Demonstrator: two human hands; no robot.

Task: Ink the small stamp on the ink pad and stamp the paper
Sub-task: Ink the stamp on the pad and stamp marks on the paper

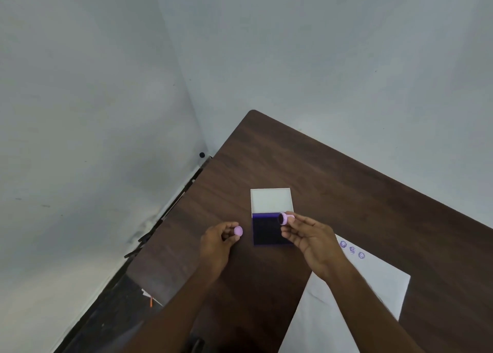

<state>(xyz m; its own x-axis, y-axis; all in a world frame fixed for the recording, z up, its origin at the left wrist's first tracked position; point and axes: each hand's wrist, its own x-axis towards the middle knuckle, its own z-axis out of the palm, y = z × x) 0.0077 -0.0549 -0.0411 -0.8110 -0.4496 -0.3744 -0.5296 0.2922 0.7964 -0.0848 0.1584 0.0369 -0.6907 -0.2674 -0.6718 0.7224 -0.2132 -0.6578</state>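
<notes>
My right hand (310, 236) pinches a small pink stamp (284, 218), held sideways with its dark inked face turned left, just above the right edge of the open ink pad. The dark purple pad (266, 231) lies flat on the table, its white lid (271, 200) folded back beyond it. My left hand (217, 242) holds the stamp's round pink cap (238, 231) left of the pad. A white paper (373, 280) lies to the right, partly under my right forearm, with three purple prints (352, 249) near its far corner.
The dark wooden table (306, 166) stands in a corner of pale walls, its far corner rounded. Dark debris and a strip of floor (149, 235) run along the left wall below the table's left edge.
</notes>
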